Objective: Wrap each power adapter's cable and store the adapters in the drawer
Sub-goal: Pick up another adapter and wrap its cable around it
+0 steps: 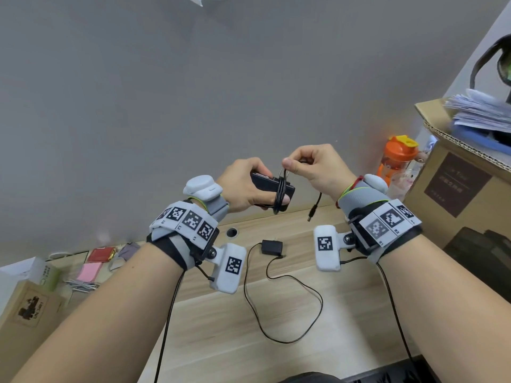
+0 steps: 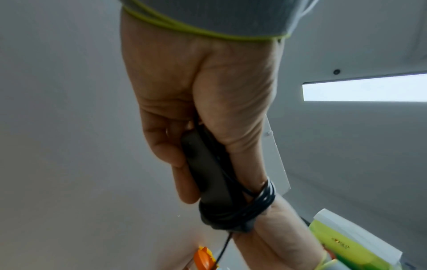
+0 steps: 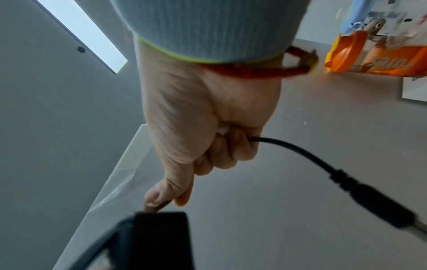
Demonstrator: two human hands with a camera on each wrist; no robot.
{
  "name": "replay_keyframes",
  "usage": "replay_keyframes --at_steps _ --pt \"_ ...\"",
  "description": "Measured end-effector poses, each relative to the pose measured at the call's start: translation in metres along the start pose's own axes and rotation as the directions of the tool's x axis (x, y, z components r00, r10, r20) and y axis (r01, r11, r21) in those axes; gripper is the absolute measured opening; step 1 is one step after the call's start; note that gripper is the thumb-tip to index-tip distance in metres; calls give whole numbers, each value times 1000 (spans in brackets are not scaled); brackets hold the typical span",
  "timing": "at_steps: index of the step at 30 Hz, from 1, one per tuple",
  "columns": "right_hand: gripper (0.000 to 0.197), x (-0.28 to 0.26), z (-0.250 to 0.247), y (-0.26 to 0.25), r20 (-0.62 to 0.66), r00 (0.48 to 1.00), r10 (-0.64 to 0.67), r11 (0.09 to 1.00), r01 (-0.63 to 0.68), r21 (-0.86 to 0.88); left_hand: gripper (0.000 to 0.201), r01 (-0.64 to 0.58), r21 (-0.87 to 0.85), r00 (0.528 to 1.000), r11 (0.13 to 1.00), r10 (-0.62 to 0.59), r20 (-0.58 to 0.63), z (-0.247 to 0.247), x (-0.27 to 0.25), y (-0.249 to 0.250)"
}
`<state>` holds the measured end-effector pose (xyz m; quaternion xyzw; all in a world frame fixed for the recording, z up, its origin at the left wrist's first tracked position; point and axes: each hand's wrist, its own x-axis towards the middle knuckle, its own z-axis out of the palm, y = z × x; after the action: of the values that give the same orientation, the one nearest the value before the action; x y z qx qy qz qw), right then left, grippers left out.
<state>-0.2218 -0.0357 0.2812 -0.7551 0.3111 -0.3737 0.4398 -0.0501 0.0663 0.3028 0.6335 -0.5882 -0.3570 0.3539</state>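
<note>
My left hand (image 1: 246, 189) grips a black power adapter (image 1: 272, 187) raised above the desk. Its cable (image 1: 281, 196) is looped several times around the adapter body and one of my fingers. My right hand (image 1: 309, 167) pinches the cable just above the adapter, and the loose end with its barrel plug (image 1: 313, 214) hangs below that hand. The left wrist view shows the adapter (image 2: 208, 171) in my palm with cable coils (image 2: 249, 206) round it. In the right wrist view the cable (image 3: 300, 151) leaves my fist (image 3: 215, 146). A second black adapter (image 1: 272, 247) lies on the desk, its cable (image 1: 276, 305) spread loose.
The wooden desk (image 1: 276, 341) has a round cable hole (image 1: 231, 232). An orange bottle (image 1: 398, 158) and a cardboard box (image 1: 456, 183) with papers stand at the right. Pink and red items (image 1: 94, 264) and another box (image 1: 27, 308) sit at the left. No drawer shows.
</note>
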Motion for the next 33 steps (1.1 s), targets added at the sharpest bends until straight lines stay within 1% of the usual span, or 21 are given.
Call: replay_keyframes --at_steps 3,6,10,13,16,18,20,21,22,24,25,27,29,31,33 --pt "22 -2 4 9 7 1000 11 1000 -11 -4 43 -36 -129 999 991 33 -30 4 -1 6" --pt "30 -2 11 19 39 997 59 998 -59 -1 41 -65 -184 994 981 48 -95 5 3 9" --pt "31 -10 21 10 95 987 130 990 -124 -59 40 -73 -263 977 962 17 -211 2 9 11" --pt "28 -22 23 -3 218 963 159 979 -125 -162 40 -65 -282 960 957 -17 -281 -1 14 6" --pt "25 -24 27 1 276 947 164 971 -105 -216 36 -30 -270 950 962 -56 -307 -2 16 -1" --pt "29 -23 29 3 322 930 179 967 -106 -232 37 -7 -257 939 966 -82 -334 -3 18 -9" --pt "37 -23 29 2 348 918 190 960 -100 -261 41 19 -195 934 981 -87 -345 -5 20 -18" --pt "37 -23 28 -1 343 921 184 962 -96 -257 43 42 -131 934 991 -85 -347 -6 20 -23" --pt "33 -22 27 -3 323 930 174 968 -101 -229 43 67 -53 933 996 -82 -352 -7 20 -26" --pt "20 -20 24 -9 281 949 145 987 -121 -101 38 107 76 934 991 -74 -349 -6 17 -29" --pt "15 -19 23 -11 275 953 129 992 -127 -26 35 117 103 941 988 -78 -329 -4 16 -30" --pt "10 -17 22 -12 282 954 105 985 -139 102 31 110 113 961 987 -77 -264 -1 16 -29" --pt "9 -17 22 -12 276 957 93 976 -142 164 26 93 125 973 988 -64 -220 2 16 -28" --pt "11 -17 23 -10 218 972 84 980 -120 158 25 105 102 972 989 -80 -223 2 18 -27" --pt "11 -17 24 -7 140 988 68 986 -88 139 26 117 40 966 992 -104 -238 3 21 -30"
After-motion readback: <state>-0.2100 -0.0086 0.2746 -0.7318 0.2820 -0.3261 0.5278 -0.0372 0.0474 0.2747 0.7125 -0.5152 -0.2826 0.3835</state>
